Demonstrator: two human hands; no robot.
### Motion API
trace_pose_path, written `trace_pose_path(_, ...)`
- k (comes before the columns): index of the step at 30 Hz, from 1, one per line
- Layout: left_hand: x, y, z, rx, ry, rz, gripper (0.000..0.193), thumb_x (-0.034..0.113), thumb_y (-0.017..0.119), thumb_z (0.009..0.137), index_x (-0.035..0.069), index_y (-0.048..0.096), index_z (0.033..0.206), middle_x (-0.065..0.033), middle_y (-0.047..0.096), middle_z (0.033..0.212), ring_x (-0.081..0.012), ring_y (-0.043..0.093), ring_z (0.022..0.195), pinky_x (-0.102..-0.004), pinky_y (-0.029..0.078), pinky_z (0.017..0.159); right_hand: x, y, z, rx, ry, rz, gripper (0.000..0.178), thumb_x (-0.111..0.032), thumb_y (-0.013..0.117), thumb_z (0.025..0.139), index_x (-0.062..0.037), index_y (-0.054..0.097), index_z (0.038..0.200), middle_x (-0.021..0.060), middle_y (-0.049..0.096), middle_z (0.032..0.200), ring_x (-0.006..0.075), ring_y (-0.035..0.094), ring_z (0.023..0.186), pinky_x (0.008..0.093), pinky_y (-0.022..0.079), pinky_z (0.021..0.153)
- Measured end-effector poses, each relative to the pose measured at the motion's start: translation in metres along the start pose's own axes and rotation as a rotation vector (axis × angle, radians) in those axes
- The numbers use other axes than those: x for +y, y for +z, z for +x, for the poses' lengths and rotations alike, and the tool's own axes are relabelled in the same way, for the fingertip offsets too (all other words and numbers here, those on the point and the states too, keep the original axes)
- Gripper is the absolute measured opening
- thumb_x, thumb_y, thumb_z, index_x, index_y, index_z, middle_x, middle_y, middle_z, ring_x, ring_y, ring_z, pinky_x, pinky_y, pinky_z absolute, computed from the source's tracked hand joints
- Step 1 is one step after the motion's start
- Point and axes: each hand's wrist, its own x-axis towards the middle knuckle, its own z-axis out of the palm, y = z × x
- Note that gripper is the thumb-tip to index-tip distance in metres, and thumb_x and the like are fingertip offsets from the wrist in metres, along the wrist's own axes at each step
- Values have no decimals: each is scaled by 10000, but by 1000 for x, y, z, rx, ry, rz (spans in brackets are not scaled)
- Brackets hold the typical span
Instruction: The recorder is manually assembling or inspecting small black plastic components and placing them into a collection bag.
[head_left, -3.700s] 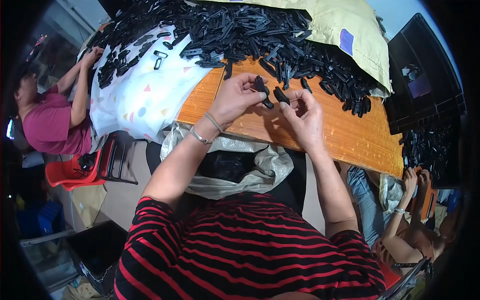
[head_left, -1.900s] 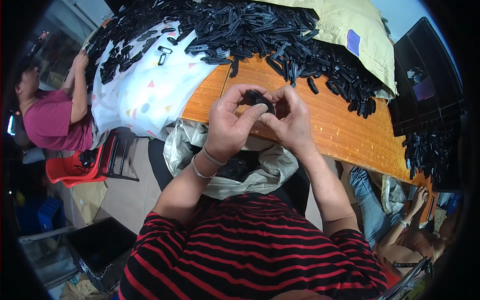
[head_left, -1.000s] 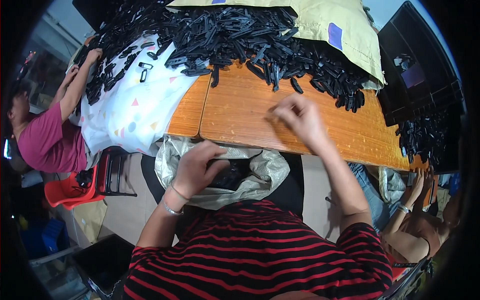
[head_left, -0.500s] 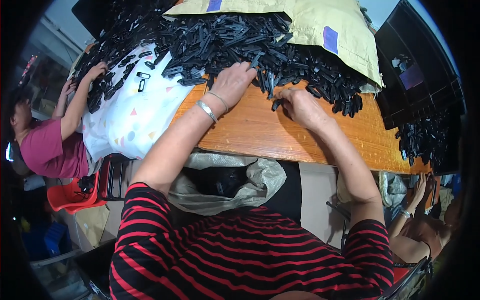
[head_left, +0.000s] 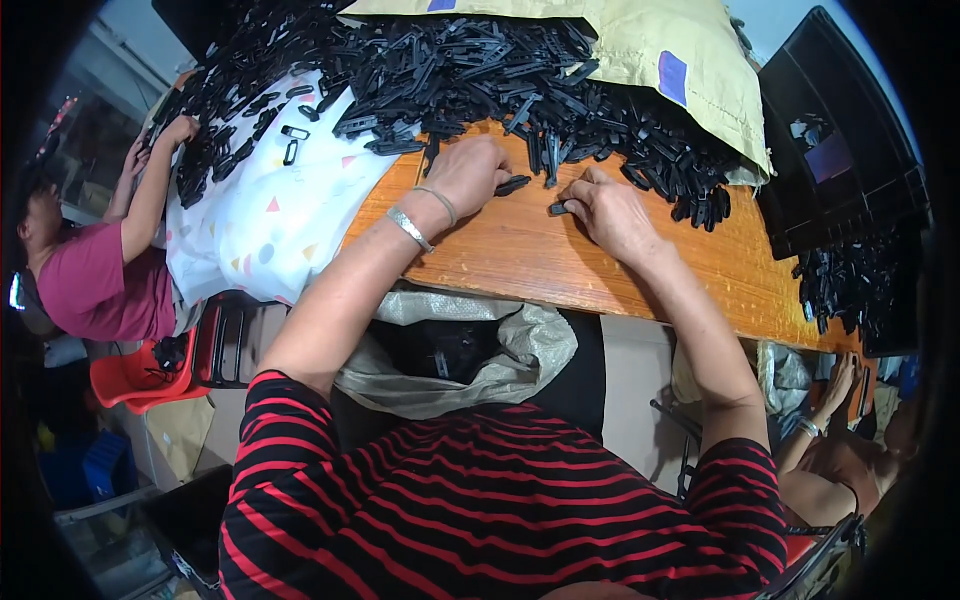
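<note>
Black plastic pieces [head_left: 520,70] heaped on wooden table [head_left: 560,265]; left hand [head_left: 468,175] pinches one long piece [head_left: 512,185], right hand [head_left: 608,212] nips a small one [head_left: 558,209]. Best to pull each clear singly.

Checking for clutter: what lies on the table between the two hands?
In the head view, only bare wooden table lies between left hand and right hand, each touching a black plastic piece.
</note>
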Motion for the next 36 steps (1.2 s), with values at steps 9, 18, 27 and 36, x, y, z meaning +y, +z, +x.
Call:
trace_pose_path(9,3,7,-16,126,32,1,165,138,727,765,22,674,870,-139,633,892,-338,622,857,-415,499,771,-8,-4,-15,55,51,24,220,-97,719,804,1,632,980,161,604,912,348,619,806,407,500,710)
trace_pose_path(18,14,17,-49,101,-259,-1136,225,0,675,841,-15,578,1045,-84,652,985,-133,659,793,-251,551,691,-52,20,-19,260,293,564,171,-82,666,878,30,616,998,51,660,819,85,597,673,257,490,640)
trace_pose_path(27,34,18,-63,295,-118,-1310,331,-58,642,827,-44,517,1133,-82,630,999,-111,641,851,-233,548,736,-83,27,-11,428,213,787,199,-19,677,862,33,625,1047,10,635,853,47,577,680,208,481,629)
trace_pose_path(36,45,18,-79,352,-101,-1183,403,-32,653,847,-27,500,1220,-72,610,1068,-112,617,962,-237,518,849,-87,30,-12,487,107,622,136,18,702,805,5,642,926,28,587,825,79,584,696,211,472,618)
